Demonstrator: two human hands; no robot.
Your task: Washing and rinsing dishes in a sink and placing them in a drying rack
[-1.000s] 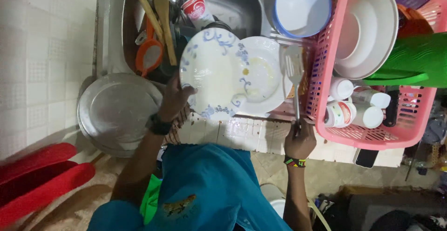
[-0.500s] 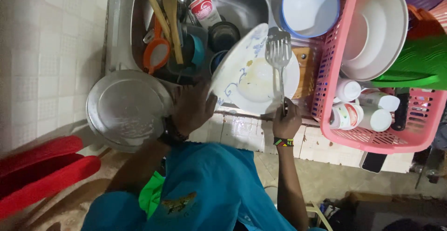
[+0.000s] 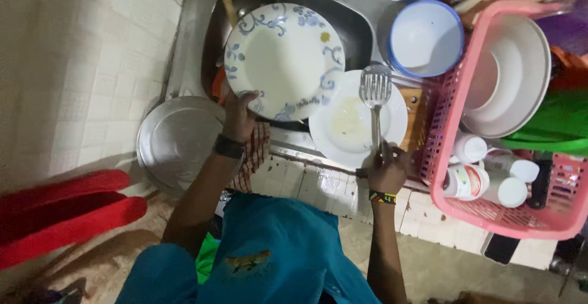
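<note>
Taking the steel sink point(image 3: 361, 25) as the landmark: far to its left lie two red plastic slabs point(image 3: 67, 209), and just left of it a round shiny metal lid or tray point(image 3: 174, 138) rests on the tiled desk point(image 3: 318, 184). The left hand point(image 3: 240, 115) grips the near rim of a large round white ceramic plate with blue floral edging point(image 3: 283, 60), fingers closed on the edge, holding it tilted over the sink's left half. At the sink's front edge sits a smaller plain white plate point(image 3: 358, 119), smeared with residue. The right hand point(image 3: 387, 170), fingers wrapped shut round the handle, holds a slotted metal spatula point(image 3: 375, 93) above that plate. A white bowl with a blue rim point(image 3: 425, 37) stands at the sink's right, and beyond it a pink plastic drying basket point(image 3: 490, 206) carries a pale bowl and cups. The patterned plate looks stiff, fairly heavy, breakable and probably slick when wet; a rim pinch with the thumb on top suits it
</note>
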